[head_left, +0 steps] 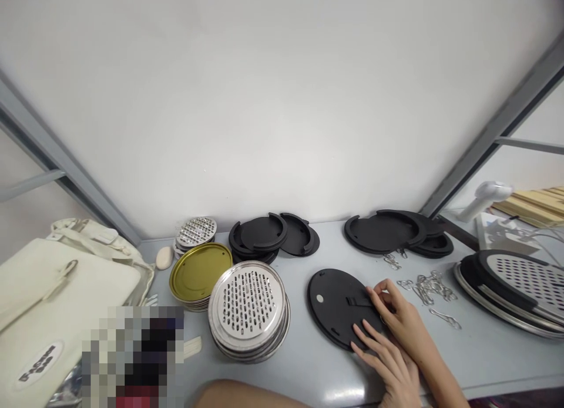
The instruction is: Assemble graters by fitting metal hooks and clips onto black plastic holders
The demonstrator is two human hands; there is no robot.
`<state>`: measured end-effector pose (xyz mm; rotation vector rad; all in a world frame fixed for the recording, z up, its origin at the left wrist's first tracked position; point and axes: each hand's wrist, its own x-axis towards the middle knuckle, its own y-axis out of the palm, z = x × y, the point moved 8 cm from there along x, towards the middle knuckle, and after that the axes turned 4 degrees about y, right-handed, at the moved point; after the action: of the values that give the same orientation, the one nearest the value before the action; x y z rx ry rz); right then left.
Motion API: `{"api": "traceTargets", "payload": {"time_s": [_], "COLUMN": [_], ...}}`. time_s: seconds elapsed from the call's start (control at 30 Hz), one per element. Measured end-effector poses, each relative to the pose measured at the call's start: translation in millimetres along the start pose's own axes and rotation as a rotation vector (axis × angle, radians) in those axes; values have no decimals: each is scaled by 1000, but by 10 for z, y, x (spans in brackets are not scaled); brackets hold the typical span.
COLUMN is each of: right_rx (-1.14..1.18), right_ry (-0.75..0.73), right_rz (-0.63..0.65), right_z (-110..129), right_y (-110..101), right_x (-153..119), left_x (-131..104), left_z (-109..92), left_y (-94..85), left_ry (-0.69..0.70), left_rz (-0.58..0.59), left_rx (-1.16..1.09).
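A black round plastic disc [337, 302] with a pale dot and a small slot lies on the grey table. My left hand [390, 361] rests on its near right edge, fingers stretched and spread. Just behind it, my right hand [399, 317] is closed at the disc's right edge with bent fingers, the index fingertip on its surface. Whether a small part sits between those fingers is hidden. To the right lies a loose pile of wire clips [427, 287], with one single clip [446, 318] nearer me.
Left of the disc stand a stack of round metal graters [249, 305] and gold-coloured lids [200, 273]. Black ring-shaped holders [259, 234] and more holders [381, 231] line the wall. Large oval graters [524, 284] are stacked at right; a cream bag [88, 278] sits at left.
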<state>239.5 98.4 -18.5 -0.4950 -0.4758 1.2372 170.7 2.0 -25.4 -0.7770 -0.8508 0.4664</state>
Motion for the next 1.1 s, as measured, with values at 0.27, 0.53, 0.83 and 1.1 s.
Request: {"api": "traceTargets", "payload": {"time_s": [0.27, 0.53, 0.83, 1.1], "right_rx": [-43, 0, -7, 9], "right_ry": [-21, 29, 32, 40], "right_rz": [-34, -4, 39, 50], "right_z": [-22, -27, -57, -76], "right_y": [-17, 0, 36, 40], "right_x": [8, -11, 1, 3], "left_x": [34, 37, 52, 25], "left_z": [5, -5, 9, -42], "left_y": [-11, -9, -18, 18], "left_ry": [-138, -135, -110, -74], "left_rz": [-57, -54, -13, 12], "left_rx": [-45, -32, 1, -25]}}
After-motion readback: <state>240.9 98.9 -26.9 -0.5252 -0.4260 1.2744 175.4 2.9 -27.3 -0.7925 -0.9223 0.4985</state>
